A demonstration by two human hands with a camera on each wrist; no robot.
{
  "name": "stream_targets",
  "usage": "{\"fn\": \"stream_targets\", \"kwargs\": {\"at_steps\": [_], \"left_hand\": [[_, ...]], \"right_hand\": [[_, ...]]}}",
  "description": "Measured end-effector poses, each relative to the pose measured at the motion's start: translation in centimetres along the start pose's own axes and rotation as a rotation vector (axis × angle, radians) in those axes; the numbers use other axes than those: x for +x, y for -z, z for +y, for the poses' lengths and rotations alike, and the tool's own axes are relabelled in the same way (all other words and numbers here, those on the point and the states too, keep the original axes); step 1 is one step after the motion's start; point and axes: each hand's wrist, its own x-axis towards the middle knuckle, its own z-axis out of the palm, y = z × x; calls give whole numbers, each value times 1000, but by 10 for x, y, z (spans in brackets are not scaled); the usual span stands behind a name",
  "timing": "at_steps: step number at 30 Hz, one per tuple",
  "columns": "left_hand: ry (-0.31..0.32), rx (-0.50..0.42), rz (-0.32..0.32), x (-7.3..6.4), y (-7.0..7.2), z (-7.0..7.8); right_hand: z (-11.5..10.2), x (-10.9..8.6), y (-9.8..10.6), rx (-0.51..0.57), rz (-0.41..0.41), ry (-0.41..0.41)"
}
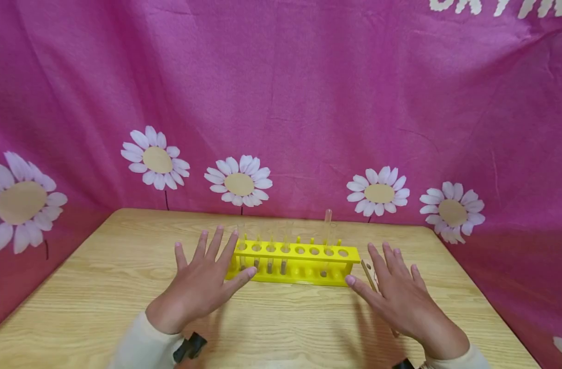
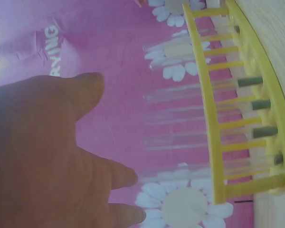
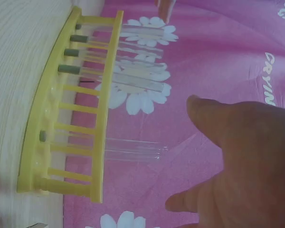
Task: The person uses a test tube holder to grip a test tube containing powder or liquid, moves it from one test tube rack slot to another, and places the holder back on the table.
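A yellow test tube rack stands upright on the table. Glass test tubes with dark grey material at the bottom fill several holes at its left end. Another tube with a little dark material is towards the right end, and an upturned tube shows behind it. My left hand is spread before the rack's left end, the thumb overlapping it in the head view. My right hand is spread near the right end. Both wrist views show a gap between hand and rack; neither hand holds anything.
A thin wooden piece lies right of the rack, partly hidden by my right hand. The wooden table backs onto a pink cloth printed with white daisies, which also hangs at both sides.
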Motion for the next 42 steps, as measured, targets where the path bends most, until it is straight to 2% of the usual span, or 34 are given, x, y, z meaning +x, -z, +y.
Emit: {"fn": "stream_targets", "kwargs": {"at_steps": [9, 17, 23, 28, 32, 42], "left_hand": [[17, -81, -15, 15, -7, -22], [-21, -208, 78, 31, -24, -35], [56, -398, 46, 43, -37, -45], [57, -505, 36, 56, -47, -54], [60, -599, -6, 65, -52, -56], [142, -779, -74, 79, -69, -62]], "right_hand": [[10, 8, -4, -14, -46, -39], [20, 14, -9, -18, -97, -88], [30, 23, -11, -66, -133, -109], [41, 33, -11, -31, -193, -169], [50, 38, -13, 15, -243, -218], [67, 49, -22, 3, -309, -256]]}}
